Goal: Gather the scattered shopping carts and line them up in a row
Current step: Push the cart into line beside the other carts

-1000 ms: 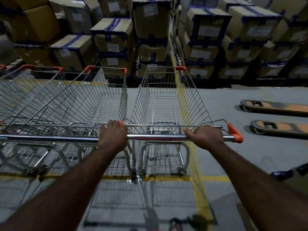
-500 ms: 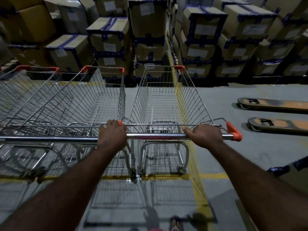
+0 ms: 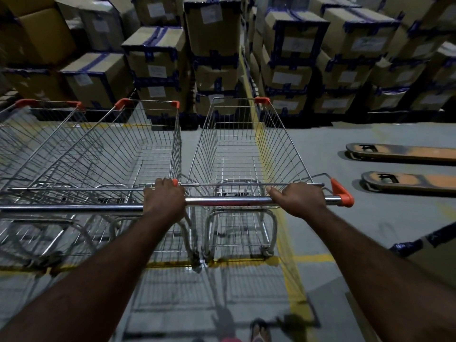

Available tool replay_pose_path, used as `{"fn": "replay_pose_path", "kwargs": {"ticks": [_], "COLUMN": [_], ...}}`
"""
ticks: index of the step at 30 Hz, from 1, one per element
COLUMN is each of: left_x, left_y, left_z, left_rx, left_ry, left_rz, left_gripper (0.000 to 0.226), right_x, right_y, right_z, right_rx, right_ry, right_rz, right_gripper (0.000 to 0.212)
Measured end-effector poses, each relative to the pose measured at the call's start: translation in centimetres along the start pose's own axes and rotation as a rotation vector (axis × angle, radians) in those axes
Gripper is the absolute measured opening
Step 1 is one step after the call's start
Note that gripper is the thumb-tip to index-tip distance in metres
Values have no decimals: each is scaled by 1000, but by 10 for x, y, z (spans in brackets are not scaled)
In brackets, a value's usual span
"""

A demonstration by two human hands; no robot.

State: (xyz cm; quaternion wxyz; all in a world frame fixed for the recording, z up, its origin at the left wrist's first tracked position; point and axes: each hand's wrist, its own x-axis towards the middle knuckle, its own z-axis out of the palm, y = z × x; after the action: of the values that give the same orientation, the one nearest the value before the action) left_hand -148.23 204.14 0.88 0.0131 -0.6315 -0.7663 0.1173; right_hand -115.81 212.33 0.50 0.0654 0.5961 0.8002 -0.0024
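Steel carts (image 3: 283, 134), three (abreast), left hand (image 3: 164, 201) and right hand (image 3: 302, 199) wrapped round rightmost handle (image 3: 229, 201).

Head view looks forward and down, close over the cart handle (image 3: 229, 201).

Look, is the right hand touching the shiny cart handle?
Touching. The head view shows the right hand curled round the shiny cart handle, with no gap between them.
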Motion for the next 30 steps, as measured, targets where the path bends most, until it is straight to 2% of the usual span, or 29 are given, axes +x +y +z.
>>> {"fn": "replay_pose_path", "kwargs": {"ticks": [3,7,10,13,15,21,26,30], "left_x": [1,5,5,3,4,6,-1,-8], "left_y": [-1,-1,5,17,23,18,-20,-37], "left_z": [1,-4,-5,-4,-6,-8,-1,7], "left_rx": [-2,0,-33,-43,-52,-83,-57,-87], "left_ry": [-12,-23,-10,28,35,16,92,131], "left_rz": [17,45,153,258,263,307,280,258], "left_gripper": [53,71,76,74,71,64,67,65], "right_x": [-1,0,-1,-4,-6,-8,-1,3], "right_y": [-1,1,0,-7,-15,-18,-31,-89], "right_z": [0,2,-3,-9,-6,4,-3,-17], "right_rx": [9,63,41,-51,46,113,138,317], "right_ry": [-4,0,17,126,153,121,69,60], "right_rz": [7,-6,-25,-22,-27,-22,4,-151], "right_gripper": [84,82,79,69,66,71,61,59]}}
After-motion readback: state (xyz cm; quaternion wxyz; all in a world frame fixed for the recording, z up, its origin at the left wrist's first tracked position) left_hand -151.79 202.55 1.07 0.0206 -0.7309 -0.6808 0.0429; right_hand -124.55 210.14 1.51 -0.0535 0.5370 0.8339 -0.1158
